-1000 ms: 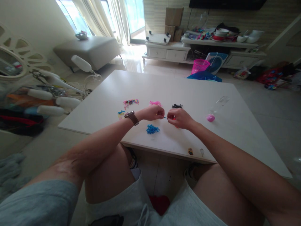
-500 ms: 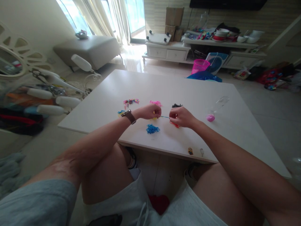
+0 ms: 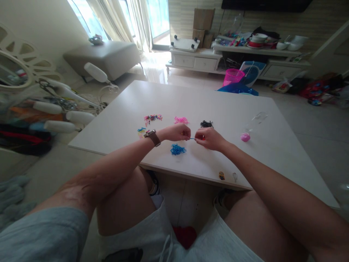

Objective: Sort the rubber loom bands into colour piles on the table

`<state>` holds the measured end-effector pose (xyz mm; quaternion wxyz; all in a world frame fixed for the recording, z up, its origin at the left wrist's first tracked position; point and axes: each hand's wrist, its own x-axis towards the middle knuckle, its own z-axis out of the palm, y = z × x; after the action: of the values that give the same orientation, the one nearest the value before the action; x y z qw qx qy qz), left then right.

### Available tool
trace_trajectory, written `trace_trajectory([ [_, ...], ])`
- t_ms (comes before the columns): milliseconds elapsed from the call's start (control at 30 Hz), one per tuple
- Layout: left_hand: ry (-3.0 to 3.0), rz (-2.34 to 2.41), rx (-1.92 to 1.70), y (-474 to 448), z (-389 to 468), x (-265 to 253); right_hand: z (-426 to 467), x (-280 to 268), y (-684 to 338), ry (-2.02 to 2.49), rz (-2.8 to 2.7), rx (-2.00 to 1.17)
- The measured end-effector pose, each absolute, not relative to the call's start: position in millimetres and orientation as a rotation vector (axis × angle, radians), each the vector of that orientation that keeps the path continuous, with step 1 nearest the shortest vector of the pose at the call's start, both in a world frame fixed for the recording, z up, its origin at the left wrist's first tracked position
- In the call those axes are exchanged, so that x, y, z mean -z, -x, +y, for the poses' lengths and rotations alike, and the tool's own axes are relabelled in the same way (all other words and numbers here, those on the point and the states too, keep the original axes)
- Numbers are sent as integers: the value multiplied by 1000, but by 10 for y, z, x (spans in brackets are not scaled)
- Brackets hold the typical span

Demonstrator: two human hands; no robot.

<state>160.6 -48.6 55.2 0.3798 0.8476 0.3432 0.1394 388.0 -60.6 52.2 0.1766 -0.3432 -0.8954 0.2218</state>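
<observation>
My left hand and my right hand are both closed in a pinch above the white table. Between their fingertips runs a short blue rubber band, one end in each hand. Below my left hand lies a pile of blue rubber bands. Behind the hands are a pink pile of bands and a black pile. A mixed-colour heap sits farther left, with a few blue and yellow bands near my watch. My right hand partly hides some red bands.
A pink round object and a clear plastic piece lie on the right of the table. Near the front edge are a small yellow figure and a small clear item. A pink basket stands beyond the table.
My hands have come closer together, so less of the blue rubber band shows between them. The piles on the table keep their places.
</observation>
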Motion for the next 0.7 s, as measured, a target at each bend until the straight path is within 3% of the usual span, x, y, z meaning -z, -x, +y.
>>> trace_trajectory([
  [700, -2155, 941, 23, -1364, -402, -421, -573, -460, -3912, 969, -2581, -682],
])
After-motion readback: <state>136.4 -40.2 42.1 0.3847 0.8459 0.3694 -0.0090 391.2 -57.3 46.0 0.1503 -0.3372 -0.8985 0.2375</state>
